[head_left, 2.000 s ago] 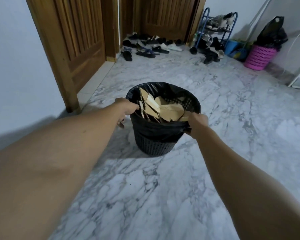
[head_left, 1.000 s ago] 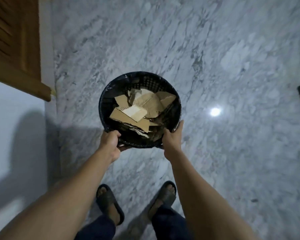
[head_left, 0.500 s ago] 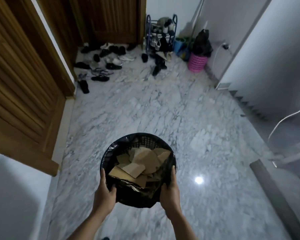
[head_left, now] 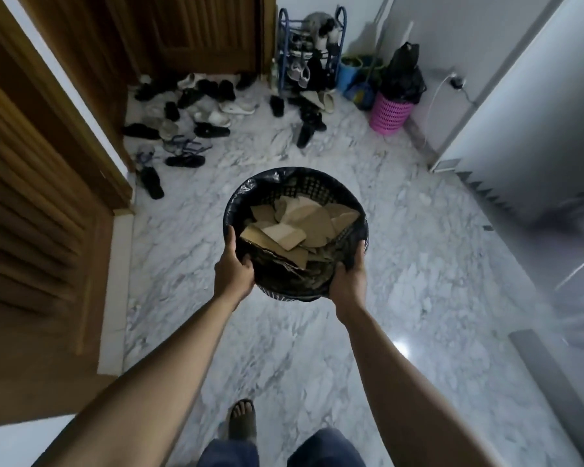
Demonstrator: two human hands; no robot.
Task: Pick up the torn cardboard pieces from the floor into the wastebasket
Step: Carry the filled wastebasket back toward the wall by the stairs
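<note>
A black mesh wastebasket (head_left: 304, 188) lined with a black bag is held up off the marble floor in front of me. Several torn brown cardboard pieces (head_left: 297, 227) lie piled inside it. My left hand (head_left: 232, 271) grips the near left rim, thumb over the edge. On the near right rim my right hand (head_left: 348, 279) holds on the same way. I see no cardboard lying on the visible floor.
A wooden louvred door (head_left: 38, 203) stands along the left. Many shoes (head_left: 189, 123) litter the far floor by a blue shoe rack (head_left: 309, 59). A pink basket (head_left: 390, 114) sits at the far right corner. Grey wall panels (head_left: 520, 129) run along the right. My sandalled foot (head_left: 241, 421) is below.
The wastebasket has been lifted off the floor by both hands and carried; the view has swung from looking straight down to looking ahead down the hallway, and I have stepped forward.
</note>
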